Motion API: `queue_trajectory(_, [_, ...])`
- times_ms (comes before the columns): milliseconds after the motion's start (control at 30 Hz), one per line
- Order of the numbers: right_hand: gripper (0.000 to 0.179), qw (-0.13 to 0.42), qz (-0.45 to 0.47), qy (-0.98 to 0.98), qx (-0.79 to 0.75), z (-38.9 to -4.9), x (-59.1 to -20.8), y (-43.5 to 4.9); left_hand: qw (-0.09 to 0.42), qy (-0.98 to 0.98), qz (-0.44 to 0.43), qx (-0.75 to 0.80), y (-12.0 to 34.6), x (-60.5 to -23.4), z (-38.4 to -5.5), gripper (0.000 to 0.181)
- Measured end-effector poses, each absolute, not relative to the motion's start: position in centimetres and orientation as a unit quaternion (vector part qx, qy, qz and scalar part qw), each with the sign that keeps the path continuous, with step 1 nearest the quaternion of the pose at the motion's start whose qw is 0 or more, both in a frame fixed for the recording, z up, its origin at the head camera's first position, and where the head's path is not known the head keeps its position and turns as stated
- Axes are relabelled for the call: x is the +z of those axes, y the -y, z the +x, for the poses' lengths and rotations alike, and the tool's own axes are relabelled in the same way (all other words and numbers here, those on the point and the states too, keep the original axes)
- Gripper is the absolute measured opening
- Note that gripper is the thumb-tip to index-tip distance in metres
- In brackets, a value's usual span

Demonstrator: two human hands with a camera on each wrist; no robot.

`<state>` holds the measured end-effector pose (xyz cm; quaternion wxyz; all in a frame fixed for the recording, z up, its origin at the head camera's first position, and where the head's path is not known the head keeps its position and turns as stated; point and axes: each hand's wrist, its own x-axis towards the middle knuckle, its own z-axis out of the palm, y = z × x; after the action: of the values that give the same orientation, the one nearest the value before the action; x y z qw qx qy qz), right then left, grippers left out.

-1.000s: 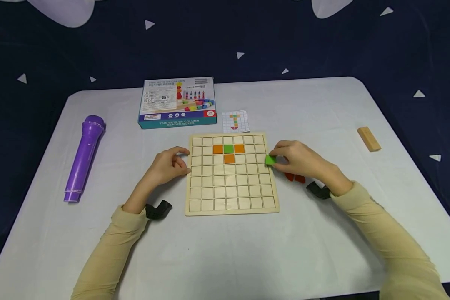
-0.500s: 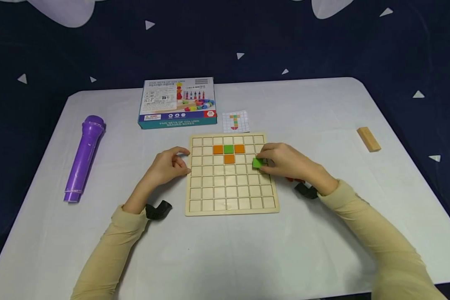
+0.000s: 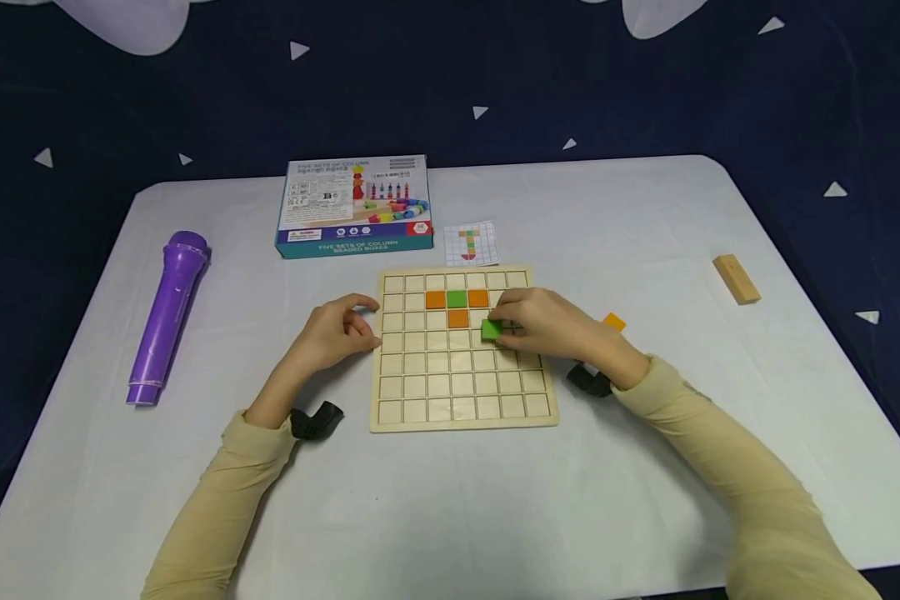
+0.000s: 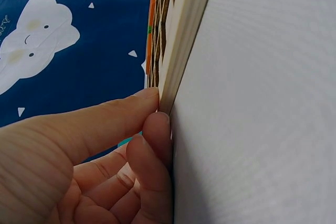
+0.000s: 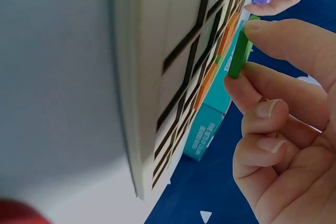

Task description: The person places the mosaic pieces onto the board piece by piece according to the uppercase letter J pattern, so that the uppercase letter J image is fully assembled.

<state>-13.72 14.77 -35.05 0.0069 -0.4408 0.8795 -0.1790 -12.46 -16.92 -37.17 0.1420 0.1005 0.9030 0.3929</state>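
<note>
Thumb and fingertips of my right hand (image 3: pixel 543 323) pinch a green square tile (image 3: pixel 491 331) over the wooden grid board (image 3: pixel 461 430). In the right wrist view this green tile (image 5: pixel 241 51) stands out from the board, tilted. My left hand (image 3: pixel 337 333) touches the board's left edge with thumb and index finger, which sit apart along it. Close up, those fingertips lie against the board's side (image 4: pixel 181 40). On the board, a green tile (image 3: pixel 457 299) sits between an orange tile (image 3: pixel 435 299) and another orange tile (image 3: pixel 477 297); a third orange tile (image 3: pixel 457 318) is below.
A small pattern card (image 3: pixel 471 243) lies behind the board, beside a bead-set box (image 3: pixel 355 206). Left stands a purple microphone-shaped toy (image 3: pixel 168 317); right, a wooden block (image 3: pixel 737 279). An orange piece (image 3: pixel 613 322) shows behind my right wrist, and a red piece (image 5: pixel 21 212) in the right wrist view.
My right hand has carried the green tile left from the board's right edge towards the middle. An orange piece behind that wrist has come into view. The left hand stays put.
</note>
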Motion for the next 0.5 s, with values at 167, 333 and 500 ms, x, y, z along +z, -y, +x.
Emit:
queue_trajectory(167, [0.017,0.014,-0.439,-0.881,-0.174,-13.7,-35.0,-14.0,0.142,-0.903,0.101,0.394,16.9,-37.2,-12.5,0.048])
queue_trajectory(333, [0.017,0.022,-0.439,-0.883,-0.167,-13.8,-35.0,-13.4,0.143,-0.901,0.1,0.397,16.9,-37.2,-12.5,0.048])
queue_trajectory(500, [0.017,0.031,-0.437,-0.884,-0.163,-13.7,-34.9,-13.0,0.144,-0.901,0.097,0.397,16.9,-37.3,-12.5,0.048])
